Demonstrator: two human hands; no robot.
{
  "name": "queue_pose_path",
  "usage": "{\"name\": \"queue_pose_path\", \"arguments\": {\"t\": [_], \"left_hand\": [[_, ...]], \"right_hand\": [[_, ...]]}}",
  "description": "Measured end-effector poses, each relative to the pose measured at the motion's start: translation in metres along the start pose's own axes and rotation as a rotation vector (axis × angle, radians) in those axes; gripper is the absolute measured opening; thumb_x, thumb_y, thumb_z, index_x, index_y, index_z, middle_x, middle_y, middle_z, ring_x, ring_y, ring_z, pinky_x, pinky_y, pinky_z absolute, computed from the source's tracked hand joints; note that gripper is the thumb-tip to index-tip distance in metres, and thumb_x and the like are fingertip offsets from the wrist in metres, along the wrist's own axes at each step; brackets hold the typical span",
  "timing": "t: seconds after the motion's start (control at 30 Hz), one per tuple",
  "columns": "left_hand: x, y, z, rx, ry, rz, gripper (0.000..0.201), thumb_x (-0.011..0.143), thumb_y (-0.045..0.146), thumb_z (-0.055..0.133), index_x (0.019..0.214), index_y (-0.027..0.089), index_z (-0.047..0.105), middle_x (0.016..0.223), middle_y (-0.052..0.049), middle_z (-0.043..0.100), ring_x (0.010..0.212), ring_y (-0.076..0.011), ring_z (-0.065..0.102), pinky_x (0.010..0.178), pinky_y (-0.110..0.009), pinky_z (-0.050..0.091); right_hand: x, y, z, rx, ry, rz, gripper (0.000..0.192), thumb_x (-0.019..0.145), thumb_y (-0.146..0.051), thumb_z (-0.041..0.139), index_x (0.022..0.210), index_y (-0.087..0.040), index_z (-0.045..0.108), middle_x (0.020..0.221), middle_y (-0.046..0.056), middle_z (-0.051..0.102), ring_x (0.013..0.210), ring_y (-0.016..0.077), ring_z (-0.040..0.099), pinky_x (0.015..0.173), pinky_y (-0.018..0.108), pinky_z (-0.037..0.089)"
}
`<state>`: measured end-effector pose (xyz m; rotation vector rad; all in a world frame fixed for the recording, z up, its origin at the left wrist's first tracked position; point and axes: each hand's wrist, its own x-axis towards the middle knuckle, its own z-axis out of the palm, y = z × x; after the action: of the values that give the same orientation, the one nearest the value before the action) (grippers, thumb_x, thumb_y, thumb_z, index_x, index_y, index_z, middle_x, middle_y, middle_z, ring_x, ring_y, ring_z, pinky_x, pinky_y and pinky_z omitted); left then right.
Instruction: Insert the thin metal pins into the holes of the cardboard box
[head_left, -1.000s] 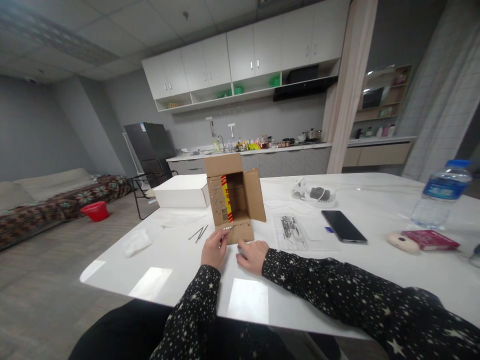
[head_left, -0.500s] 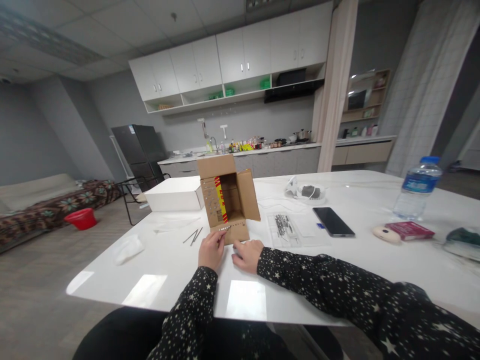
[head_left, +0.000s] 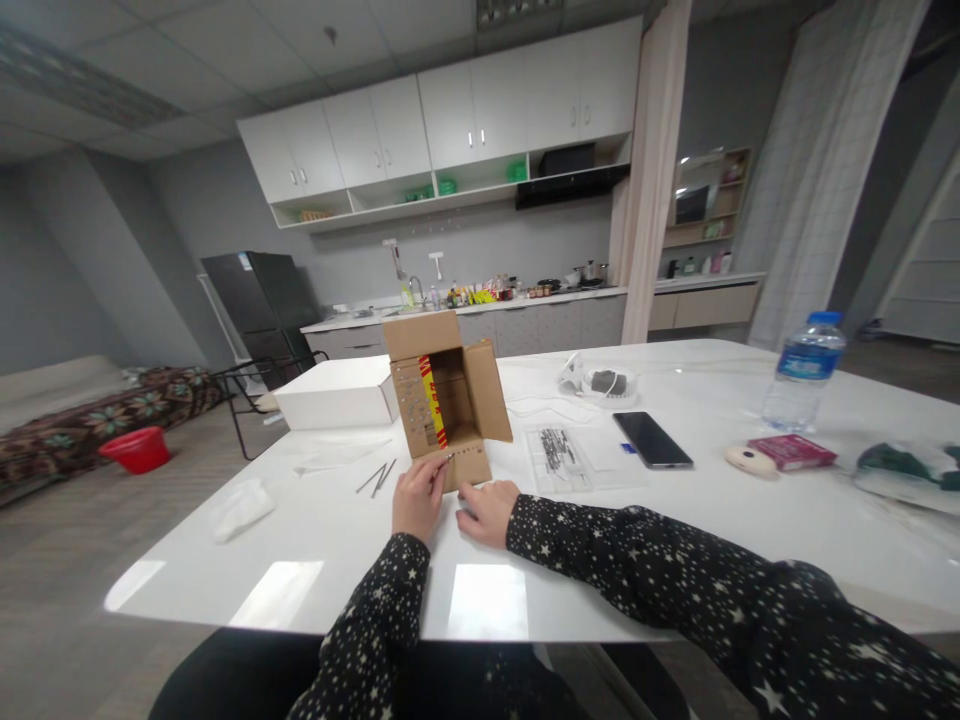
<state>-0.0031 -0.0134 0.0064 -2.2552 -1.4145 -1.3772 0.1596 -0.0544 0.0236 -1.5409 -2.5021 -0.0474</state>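
Note:
An open cardboard box (head_left: 411, 405) with a yellow and red tape strip stands in front of me, its opening toward me. Its lower flap (head_left: 474, 465) lies on the table and bears a row of small holes or dots. My left hand (head_left: 418, 497) is closed in a pinch over the flap's left part; a tiny thing at the fingertips is too small to name. With curled fingers, my right hand (head_left: 489, 510) holds the flap's front edge. Right of the box lies a clear plastic case (head_left: 534, 465) of small dark metal pieces (head_left: 556, 450).
Thin metal tools (head_left: 381, 478) and crumpled white tissue (head_left: 244, 510) lie left. A white box (head_left: 334, 400) stands behind them. To the right are a phone (head_left: 651, 440), a maroon packet (head_left: 793, 453), a water bottle (head_left: 801, 385) and a white dish with a cable (head_left: 611, 385).
The view has turned slightly right, so everything sits a little further left. My left fingertips have shifted slightly at the flap; my right hand stays at its edge.

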Motion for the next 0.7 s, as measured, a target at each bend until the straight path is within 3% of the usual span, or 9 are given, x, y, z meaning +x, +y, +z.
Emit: {"name": "queue_pose_path", "arguments": {"t": [0.27, 0.7], "left_hand": [[0.007, 0.004, 0.008, 0.101, 0.027, 0.051, 0.023, 0.090, 0.030, 0.048, 0.099, 0.021, 0.067, 0.093, -0.005, 0.068, 0.082, -0.0156, 0.063, 0.075, -0.029, 0.044], [0.017, 0.007, 0.018, 0.206, 0.065, 0.016, 0.026, 0.090, 0.030, 0.048, 0.105, 0.023, 0.068, 0.093, -0.005, 0.067, 0.086, -0.0159, 0.061, 0.075, -0.029, 0.040]], "right_hand": [[0.001, 0.000, 0.001, 0.019, 0.003, 0.004, 0.036, 0.086, -0.045, 0.038, 0.108, -0.021, 0.054, 0.088, 0.009, 0.070, 0.079, 0.0243, 0.065, 0.066, 0.033, 0.042], [0.000, 0.000, -0.001, 0.023, 0.014, 0.008, 0.035, 0.085, -0.045, 0.040, 0.107, -0.021, 0.054, 0.089, 0.009, 0.070, 0.078, 0.0241, 0.065, 0.066, 0.033, 0.043]]}}
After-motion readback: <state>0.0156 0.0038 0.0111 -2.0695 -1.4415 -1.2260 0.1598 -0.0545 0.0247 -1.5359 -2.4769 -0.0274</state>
